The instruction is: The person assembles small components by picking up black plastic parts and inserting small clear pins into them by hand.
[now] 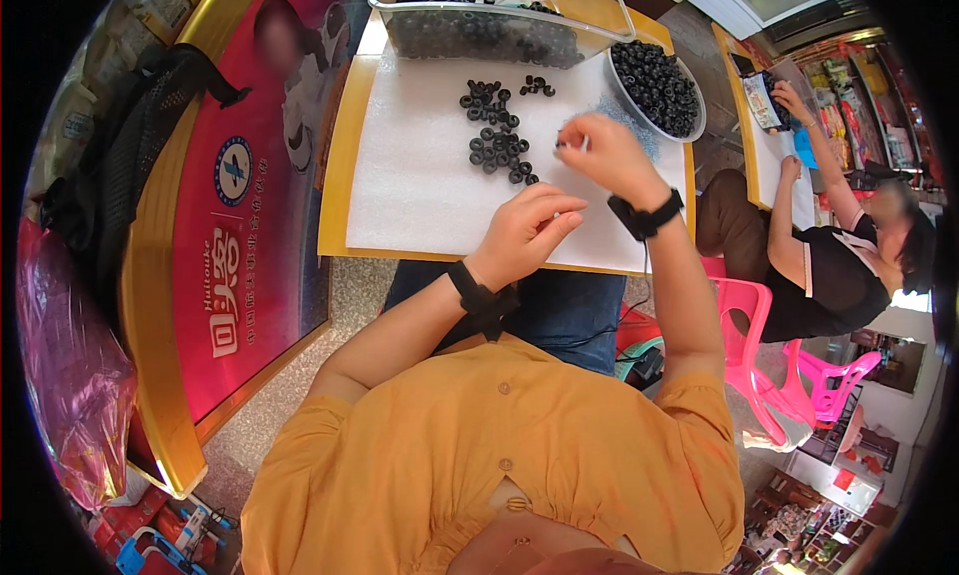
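My right hand (605,153) is over the white foam sheet (400,200), thumb and fingertips closed in a pinch. A small black ring-shaped part (559,144) shows at its fingertips. Lower and to the left, my left hand (524,230) is held above the sheet's near part, its thumb apart from its loosely bent fingers and nothing visible in it. Just beyond the left hand, a loose group of black ring-shaped parts (489,147) lies on the sheet, with a smaller cluster (537,85) to its upper right. Tiny light-blue pieces (639,133) lie beside my right hand.
A clear rectangular bin (479,37) of black parts stands at the table's far side. Right of it is a round tub (696,125) full of similar parts. A red-and-gold counter (225,275) borders the left. Another person (839,245) works at a table on the right, near pink chairs (754,345).
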`<state>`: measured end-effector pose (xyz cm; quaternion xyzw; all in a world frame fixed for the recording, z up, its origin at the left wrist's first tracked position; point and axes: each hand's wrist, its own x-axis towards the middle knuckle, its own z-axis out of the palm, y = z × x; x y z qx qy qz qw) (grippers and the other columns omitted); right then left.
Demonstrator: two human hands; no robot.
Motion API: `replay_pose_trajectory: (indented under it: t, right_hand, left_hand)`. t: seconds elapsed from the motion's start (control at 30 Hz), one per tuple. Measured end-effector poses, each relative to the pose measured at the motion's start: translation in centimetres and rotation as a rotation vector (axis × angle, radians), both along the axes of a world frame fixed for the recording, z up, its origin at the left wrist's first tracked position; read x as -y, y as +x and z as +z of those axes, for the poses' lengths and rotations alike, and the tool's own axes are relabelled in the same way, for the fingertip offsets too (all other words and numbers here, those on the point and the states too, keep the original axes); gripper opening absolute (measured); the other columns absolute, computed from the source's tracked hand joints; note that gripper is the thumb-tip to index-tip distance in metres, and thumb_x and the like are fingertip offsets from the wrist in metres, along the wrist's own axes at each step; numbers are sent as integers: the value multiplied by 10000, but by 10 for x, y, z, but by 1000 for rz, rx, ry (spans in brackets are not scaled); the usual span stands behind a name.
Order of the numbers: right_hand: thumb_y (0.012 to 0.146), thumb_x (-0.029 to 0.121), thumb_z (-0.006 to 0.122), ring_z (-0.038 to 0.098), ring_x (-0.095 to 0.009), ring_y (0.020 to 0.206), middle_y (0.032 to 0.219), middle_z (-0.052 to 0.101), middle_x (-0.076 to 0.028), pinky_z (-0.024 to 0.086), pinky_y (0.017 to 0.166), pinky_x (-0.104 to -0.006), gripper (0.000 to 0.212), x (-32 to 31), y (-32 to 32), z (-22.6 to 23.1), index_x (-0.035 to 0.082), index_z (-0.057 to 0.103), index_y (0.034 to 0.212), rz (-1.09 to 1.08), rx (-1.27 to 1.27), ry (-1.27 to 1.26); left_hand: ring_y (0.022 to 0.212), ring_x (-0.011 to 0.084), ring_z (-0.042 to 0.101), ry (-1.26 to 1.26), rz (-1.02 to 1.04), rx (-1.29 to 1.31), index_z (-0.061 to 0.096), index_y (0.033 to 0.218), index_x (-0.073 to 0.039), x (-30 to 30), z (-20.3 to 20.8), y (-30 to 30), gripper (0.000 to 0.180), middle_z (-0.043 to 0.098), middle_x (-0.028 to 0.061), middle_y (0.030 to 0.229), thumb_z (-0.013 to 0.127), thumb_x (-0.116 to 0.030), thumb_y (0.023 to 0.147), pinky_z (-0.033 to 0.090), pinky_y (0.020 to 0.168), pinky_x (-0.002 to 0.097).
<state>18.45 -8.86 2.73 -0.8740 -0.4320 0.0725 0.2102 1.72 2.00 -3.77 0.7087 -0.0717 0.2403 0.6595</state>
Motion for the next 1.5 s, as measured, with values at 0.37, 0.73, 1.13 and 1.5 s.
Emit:
replay_pose_trajectory:
  t: [0.37, 0.73, 1.13, 1.5]
  right_hand:
    - [832, 189, 643, 667, -320, 829, 869, 694, -140, 529, 766, -416, 211, 8, -20, 1, 39, 705, 968, 38, -76, 75]
    - [803, 182, 656, 682, -308, 822, 890, 713, -154, 541, 764, -386, 265, -61, 15, -23, 19, 715, 1005, 71, -35, 15]
    - [800, 13, 719, 536, -98, 648, 829, 600, -19, 440, 577, -231, 234, 42, -71, 19, 49, 694, 1030, 116, -218, 323]
    - [829, 32, 680, 608, -177, 693, 882, 639, -66, 493, 596, -268, 234, 63, -79, -10, 81, 683, 1058, 89, -163, 465]
  left_hand:
    - [702, 189, 593, 57, -5, 24, 725, 1004, -32, 4, 3, 0, 144, 653, 84, 903, 710, -135, 904, 489, 633, 288]
    - [740, 165, 598, 67, -12, 20, 732, 1016, -21, 3, 1, 0, 129, 655, 78, 874, 685, -75, 909, 470, 634, 269]
    - [652, 85, 557, -469, -84, -219, 703, 1105, -6, -3, -3, 3, 209, 659, 49, 897, 598, -148, 993, 450, 590, 235]
    - [707, 93, 583, -95, -113, -238, 734, 1069, -56, -5, -5, 7, 228, 664, 31, 881, 764, -166, 872, 472, 643, 241]
